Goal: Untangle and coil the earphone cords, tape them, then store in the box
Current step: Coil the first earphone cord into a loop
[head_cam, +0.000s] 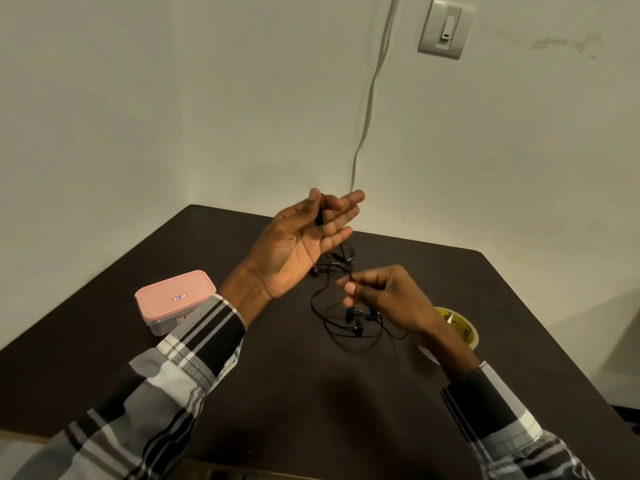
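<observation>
Left hand [304, 244] is raised, thumb pinning 1 earphone end against flat fingers, probably as a coiling anchor. Right hand [377, 292] pinches the cord [346, 327], mostly tangled on the table [277, 375]. Closed box [175, 301] waits left.

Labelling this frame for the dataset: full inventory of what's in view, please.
earphone cords: tangled bunch, count unclear, black, table centre, one end pinched in the left hand
box: 1, clear with pink lid, lid on, table left
tape roll: 1, yellowish, table right, partly behind the right wrist
table: 1, dark brown, set in a wall corner
wall switch: 1, white, upper right
wall cable: 1, white, runs down the wall
left hand: raised, palm up, thumb pinching a cord end
right hand: fingers curled, pinching a cord
sleeves: 2, plaid grey, black, white
</observation>
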Motion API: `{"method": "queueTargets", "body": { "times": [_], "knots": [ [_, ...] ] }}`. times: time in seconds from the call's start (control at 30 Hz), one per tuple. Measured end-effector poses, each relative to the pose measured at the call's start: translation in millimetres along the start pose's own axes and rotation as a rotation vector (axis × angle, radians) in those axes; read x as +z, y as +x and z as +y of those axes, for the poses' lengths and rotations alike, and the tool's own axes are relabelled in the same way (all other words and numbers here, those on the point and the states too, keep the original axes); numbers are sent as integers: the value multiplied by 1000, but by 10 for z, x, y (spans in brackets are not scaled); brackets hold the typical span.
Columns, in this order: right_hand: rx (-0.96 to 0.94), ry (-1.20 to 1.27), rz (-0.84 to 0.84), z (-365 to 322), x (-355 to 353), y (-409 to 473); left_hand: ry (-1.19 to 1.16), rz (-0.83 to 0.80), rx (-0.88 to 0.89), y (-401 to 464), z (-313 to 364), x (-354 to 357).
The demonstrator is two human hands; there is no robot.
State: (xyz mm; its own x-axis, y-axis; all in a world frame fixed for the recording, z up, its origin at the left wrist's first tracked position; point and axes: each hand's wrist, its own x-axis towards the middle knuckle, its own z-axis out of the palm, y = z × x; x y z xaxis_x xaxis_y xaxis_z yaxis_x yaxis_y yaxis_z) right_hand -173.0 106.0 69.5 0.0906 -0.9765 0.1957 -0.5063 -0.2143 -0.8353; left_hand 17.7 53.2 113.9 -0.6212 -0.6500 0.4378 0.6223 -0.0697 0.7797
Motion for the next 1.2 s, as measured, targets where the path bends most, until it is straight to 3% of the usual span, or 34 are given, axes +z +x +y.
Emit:
{"method": "queueTargets", "body": {
  "times": [0.13, 0.33, 0.57, 0.67, 0.77, 0.93, 1.07, 1.2],
  "knots": [
    [-11, -78, -155, -97, 19, -186, 145, 137, 24, 61, 53, -135],
    [-24, -25, 39, -494, -310, -355, 581, 87, -133, 3, 52, -324],
    [-196, -125, 210, -813, -628, -141, 830, -37, -274, -9, -12, -236],
    [-222, -120, 279, -785, -645, 74, 771, -157, -329, -45, -37, -150],
    [-186, -70, 303, -643, -595, 251, 558, -248, -353, -96, -64, -91],
    [-5, 97, 238, -293, -311, 284, 182, -321, -248, -145, 14, 2],
    [51, 125, 103, -98, -12, 124, 136, -206, -144, -69, 72, -43],
    [9, 39, -18, -124, 111, -82, 260, -4, -104, -20, 85, -113]
  ]
}}
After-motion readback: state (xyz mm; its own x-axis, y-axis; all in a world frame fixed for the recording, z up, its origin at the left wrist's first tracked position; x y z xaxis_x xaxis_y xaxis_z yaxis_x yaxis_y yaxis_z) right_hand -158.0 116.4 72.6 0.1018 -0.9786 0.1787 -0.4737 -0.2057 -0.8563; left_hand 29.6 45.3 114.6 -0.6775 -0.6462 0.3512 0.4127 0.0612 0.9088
